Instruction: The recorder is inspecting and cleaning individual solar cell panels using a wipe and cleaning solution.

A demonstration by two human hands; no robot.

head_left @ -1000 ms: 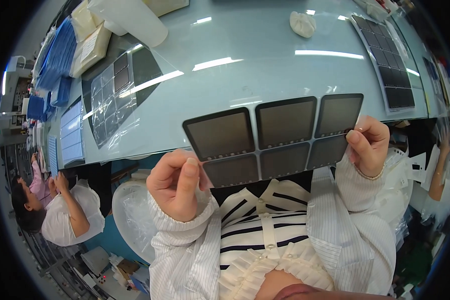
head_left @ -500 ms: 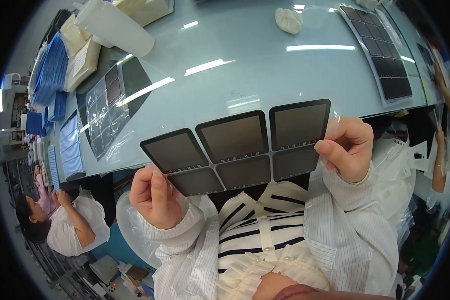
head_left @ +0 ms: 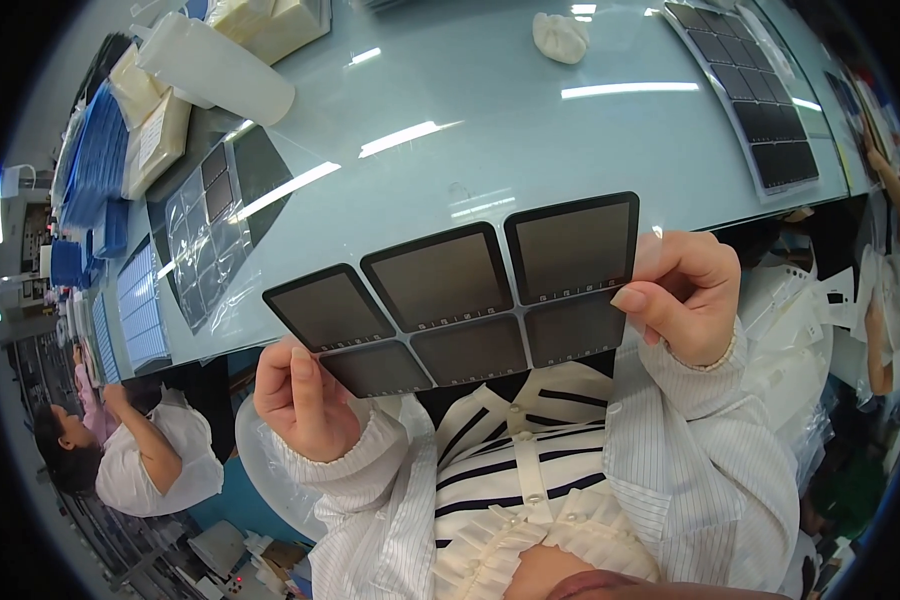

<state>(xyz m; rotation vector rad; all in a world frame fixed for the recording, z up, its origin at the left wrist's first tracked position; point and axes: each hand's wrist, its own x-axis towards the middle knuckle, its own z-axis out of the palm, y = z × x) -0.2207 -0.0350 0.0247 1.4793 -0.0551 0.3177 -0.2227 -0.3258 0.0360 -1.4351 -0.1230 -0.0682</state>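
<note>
Head view looks down, close above table (head_left: 530, 150).

Glossy pale blue worktable (head_left: 530, 150) lit by overhead strip lights, reflections seen; shelving (head_left: 30, 250) glimpsed at far left.

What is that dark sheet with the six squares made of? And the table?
The sheet of six dark panels looks like thin glossy plastic film or glass, semi-see-through, held flat by the left hand and right hand. The table looks smooth, pale blue and shiny: ceiling lights mirror in it.
</note>
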